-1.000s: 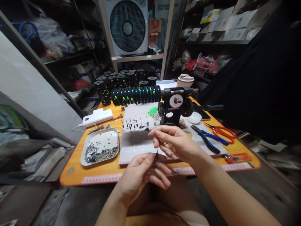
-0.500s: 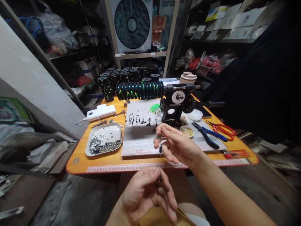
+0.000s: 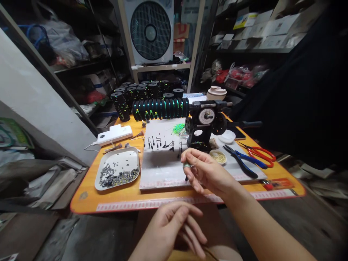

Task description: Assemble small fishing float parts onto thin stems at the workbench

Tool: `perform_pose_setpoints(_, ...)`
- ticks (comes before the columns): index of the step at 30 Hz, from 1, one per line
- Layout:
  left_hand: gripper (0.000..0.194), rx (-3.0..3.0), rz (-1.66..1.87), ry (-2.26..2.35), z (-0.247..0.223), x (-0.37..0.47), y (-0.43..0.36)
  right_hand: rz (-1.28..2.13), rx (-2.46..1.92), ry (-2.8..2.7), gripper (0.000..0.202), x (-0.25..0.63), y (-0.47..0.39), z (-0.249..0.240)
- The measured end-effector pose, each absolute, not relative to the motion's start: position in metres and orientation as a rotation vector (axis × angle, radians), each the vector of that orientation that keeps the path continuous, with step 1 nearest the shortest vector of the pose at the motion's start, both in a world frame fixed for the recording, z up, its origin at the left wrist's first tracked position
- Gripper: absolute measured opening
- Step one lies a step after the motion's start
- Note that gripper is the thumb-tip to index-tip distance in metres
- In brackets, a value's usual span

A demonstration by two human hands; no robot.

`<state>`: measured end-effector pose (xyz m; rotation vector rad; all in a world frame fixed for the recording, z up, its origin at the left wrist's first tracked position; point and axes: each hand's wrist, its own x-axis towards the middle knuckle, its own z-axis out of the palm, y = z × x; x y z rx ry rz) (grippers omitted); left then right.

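My right hand [image 3: 203, 168] is raised over the front of the white board [image 3: 160, 168], thumb and fingertips pinched on a small green-grey piece [image 3: 187, 165]. Below it, a small black part [image 3: 186, 178] hangs by the fingers; their link is too fine to make out. Lower and closer to me is my left hand [image 3: 176, 228], its fingers loosely stretched with nothing visible in them. Several short black parts on thin wires [image 3: 154, 142] stand along the board, beyond my hands.
A black hand-crank winder [image 3: 201, 125] carries a ribbed spool [image 3: 160, 108]. Left lies a tray [image 3: 116, 154] of small dark parts. On the right are a dish of gold beads [image 3: 218, 157], blue-handled pliers [image 3: 241, 161] and red-handled scissors [image 3: 259, 156]. Black spools [image 3: 152, 88] stand behind.
My left hand's thumb and fingers have parted from a pinch, and the fingers are now straighter. My right hand keeps its pinch. The whole view has shifted slightly.
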<state>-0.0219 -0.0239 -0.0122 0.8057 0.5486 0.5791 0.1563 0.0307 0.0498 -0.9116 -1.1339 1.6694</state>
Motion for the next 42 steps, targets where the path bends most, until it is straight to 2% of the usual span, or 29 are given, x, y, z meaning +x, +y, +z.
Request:
perform_pose_setpoints(3, 0.058, 1.139, 0.63, 0.93, 0.013, -0.033, 0.001, 1.523, -1.01, -1.225, 0.038, 0.164, 0.035, 0.046)
perform_pose_setpoints(8, 0.045, 1.518, 1.119, 1.029, 0.061, -0.012, 0.064, 1.216, -1.211, -1.39, 0.031, 0.168, 0.039, 0.038)
perform_pose_setpoints(10, 0.043, 1.591, 1.181, 0.995, 0.071, 0.004, 0.089, 1.103, -1.27, -1.443, 0.026, 0.167, 0.038, 0.035)
perform_pose_setpoints(12, 0.04, 1.626, 1.198, 1.002, 0.073, 0.017, 0.108, 1.033, -1.303, -1.491, 0.024, 0.167, 0.037, 0.033)
perform_pose_setpoints(17, 0.017, 1.672, 1.254, 1.061, 0.066, 0.021, 0.121, 0.958, -1.324, -1.548, 0.023, 0.17, 0.035, 0.031)
perform_pose_setpoints(21, 0.018, 1.678, 1.375, 1.083, 0.066, 0.017, 0.11, 0.929, -1.328, -1.53, 0.025, 0.177, 0.032, 0.03)
perform_pose_setpoints(26, 0.023, 1.714, 1.293, 1.063, 0.07, 0.028, 0.113, 0.936, -1.318, -1.499, 0.026, 0.183, 0.027, 0.03)
perform_pose_setpoints(30, 0.01, 1.674, 1.284, 1.03, 0.07, 0.032, 0.122, 0.972, -1.294, -1.459, 0.027, 0.185, 0.024, 0.031)
perform_pose_setpoints(36, 0.012, 1.498, 1.388, 0.765, 0.068, 0.011, 0.1, 1.06, -1.225, -1.368, 0.036, 0.189, 0.024, 0.026)
perform_pose_setpoints(42, 0.02, 0.985, 1.073, 0.483, 0.063, -0.005, 0.064, 1.054, -1.242, -1.409, 0.038, 0.183, 0.029, 0.02)
